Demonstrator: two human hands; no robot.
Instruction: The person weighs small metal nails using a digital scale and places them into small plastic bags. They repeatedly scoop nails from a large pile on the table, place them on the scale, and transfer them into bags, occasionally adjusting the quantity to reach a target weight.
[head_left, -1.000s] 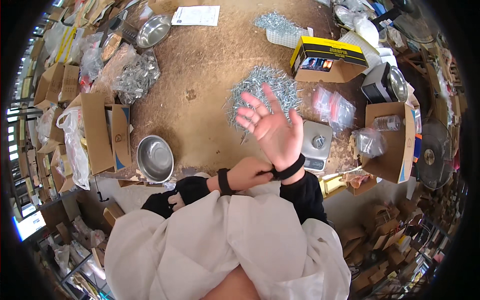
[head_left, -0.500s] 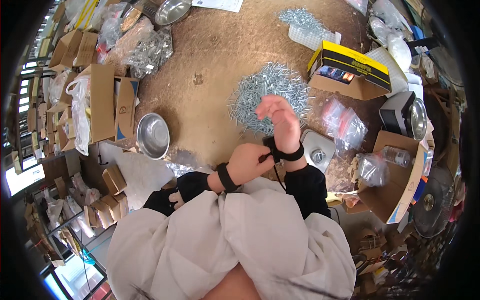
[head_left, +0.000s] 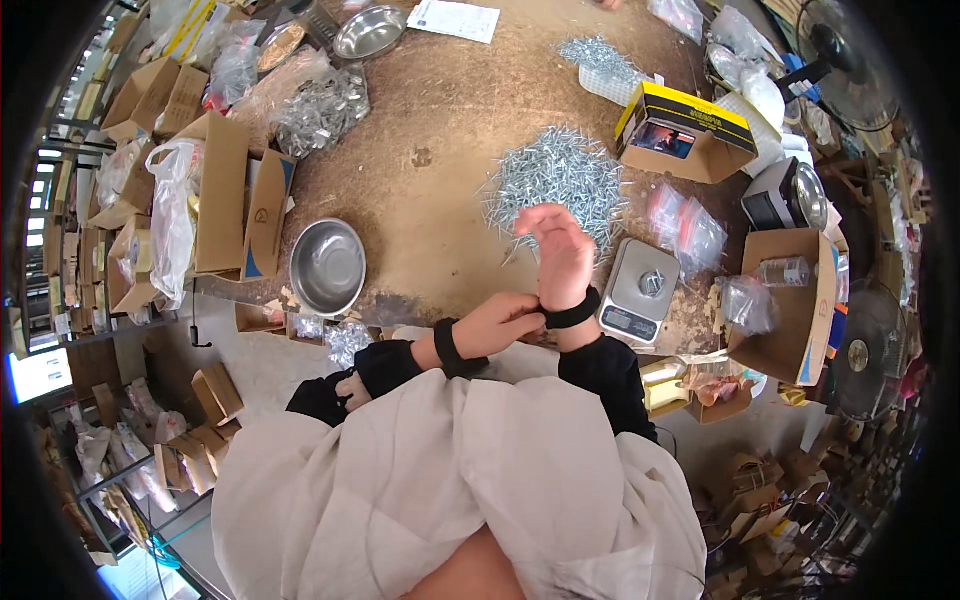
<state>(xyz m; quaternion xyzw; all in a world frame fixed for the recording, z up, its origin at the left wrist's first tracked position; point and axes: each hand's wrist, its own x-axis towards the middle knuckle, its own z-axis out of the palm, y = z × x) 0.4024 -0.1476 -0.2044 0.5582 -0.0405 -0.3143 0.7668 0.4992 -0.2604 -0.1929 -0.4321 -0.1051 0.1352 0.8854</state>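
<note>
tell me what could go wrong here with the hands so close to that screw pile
The right hand is raised just over the pile of loose screws, so a careless drop could prick the palm or scatter screws. The left hand is tugging the black wristband beside the small scale at the table edge; an elbow bump might knock it off.

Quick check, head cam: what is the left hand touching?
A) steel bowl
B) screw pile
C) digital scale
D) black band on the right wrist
D: the left hand has its fingertips on the black wrist band of the raised right hand.
</note>
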